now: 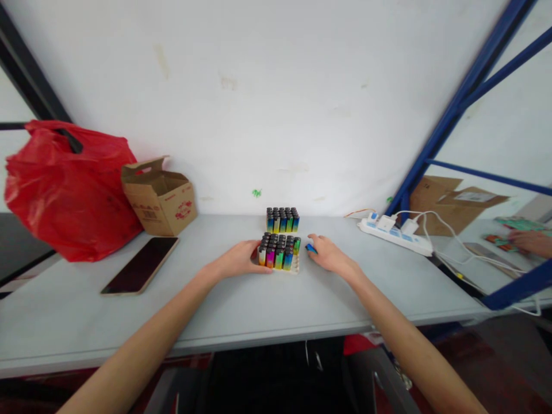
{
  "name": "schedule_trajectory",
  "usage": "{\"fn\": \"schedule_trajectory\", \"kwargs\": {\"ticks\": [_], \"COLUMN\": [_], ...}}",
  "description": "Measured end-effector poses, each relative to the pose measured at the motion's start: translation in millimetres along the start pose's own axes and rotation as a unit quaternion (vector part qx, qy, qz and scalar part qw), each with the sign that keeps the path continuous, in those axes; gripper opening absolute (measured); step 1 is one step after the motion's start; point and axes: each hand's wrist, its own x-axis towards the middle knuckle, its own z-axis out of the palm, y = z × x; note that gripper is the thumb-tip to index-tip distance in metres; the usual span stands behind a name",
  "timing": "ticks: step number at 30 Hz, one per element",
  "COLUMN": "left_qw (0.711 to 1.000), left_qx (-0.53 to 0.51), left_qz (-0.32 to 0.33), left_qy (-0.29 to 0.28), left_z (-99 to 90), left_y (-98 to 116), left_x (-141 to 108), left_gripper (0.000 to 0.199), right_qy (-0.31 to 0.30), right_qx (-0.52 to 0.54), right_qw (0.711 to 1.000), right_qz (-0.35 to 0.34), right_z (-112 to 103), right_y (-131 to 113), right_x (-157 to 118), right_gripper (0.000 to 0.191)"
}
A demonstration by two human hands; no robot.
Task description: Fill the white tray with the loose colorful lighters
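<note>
In the head view, several colourful lighters (278,257) with black tops stand upright in a white tray (295,265) on the table. The tray's right-hand column shows bare slots toward the front, with a green lighter (296,246) at its back. My left hand (241,259) grips the tray's left side, fingers behind and thumb along the front. Just right of the tray, my right hand (326,253) is closed on a blue lighter (311,248), held apart from the tray. Behind stands a second block of lighters (283,219) in close rows.
A dark-screened phone (140,265), an open cardboard box (159,195) and a red plastic bag (73,184) are at left. On the right lie a power strip (394,234) with cables and a blue metal frame (448,121). Beyond it, another person's hand (530,241) shows.
</note>
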Motion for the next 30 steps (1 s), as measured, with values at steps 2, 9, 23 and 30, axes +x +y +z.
{"fn": "schedule_trajectory", "kwargs": {"ticks": [2, 9, 23, 30], "left_qw": [1.000, 0.999, 0.998, 0.998], "left_qx": [0.002, 0.037, 0.052, 0.058], "left_qz": [0.000, -0.004, 0.023, 0.013], "left_qy": [0.000, 0.004, 0.006, 0.007], "left_z": [0.6, 1.8, 2.4, 2.1], "left_y": [-0.4, -3.2, -2.8, -3.5], "left_x": [0.1, 0.7, 0.5, 0.0], "left_gripper": [0.062, 0.065, 0.063, 0.061], "right_qy": [0.026, 0.005, 0.171, 0.210], "right_qx": [0.062, 0.553, 0.427, 0.370], "right_qw": [0.997, 0.832, 0.887, 0.905], "right_qz": [-0.024, -0.032, 0.033, 0.015], "right_z": [-6.0, -26.4, 11.0, 12.6], "right_y": [9.2, 15.9, -11.6, -14.7], "right_x": [4.4, 6.4, 17.0, 15.4], "right_gripper": [0.033, 0.041, 0.060, 0.051]}}
